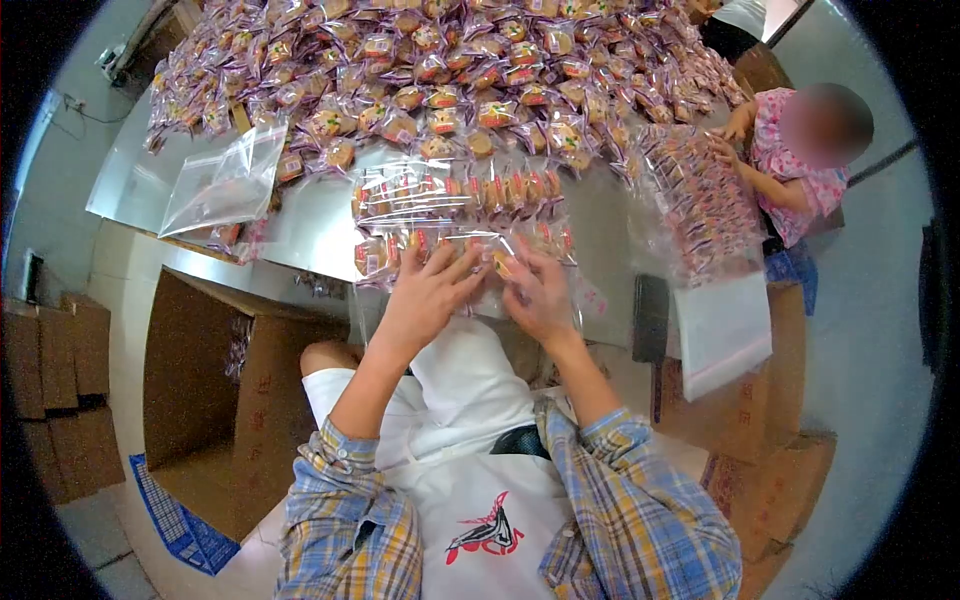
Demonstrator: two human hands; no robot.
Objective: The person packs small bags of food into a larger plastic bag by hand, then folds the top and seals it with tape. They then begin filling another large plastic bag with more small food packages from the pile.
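A clear plastic bag [455, 215] lies flat at the table's near edge, with two rows of small wrapped pastries [510, 192] inside. On the lower row's left and middle part rests my left hand [425, 290], its fingers spread over the plastic. My right hand [538, 290] is at the right part of the same row, fingers bent beside a pastry; whether it grips that pastry or the bag is unclear. Behind the bag rises a large heap of wrapped pastries [440, 90].
Empty clear bags [225, 185] lie at the left. A filled bag [700, 200] and white plastic sheets [725, 330] are at the right, near another person [800, 190] touching that bag. Cardboard boxes [205, 390] stand below left and right; a dark object [650, 318] is by the table edge.
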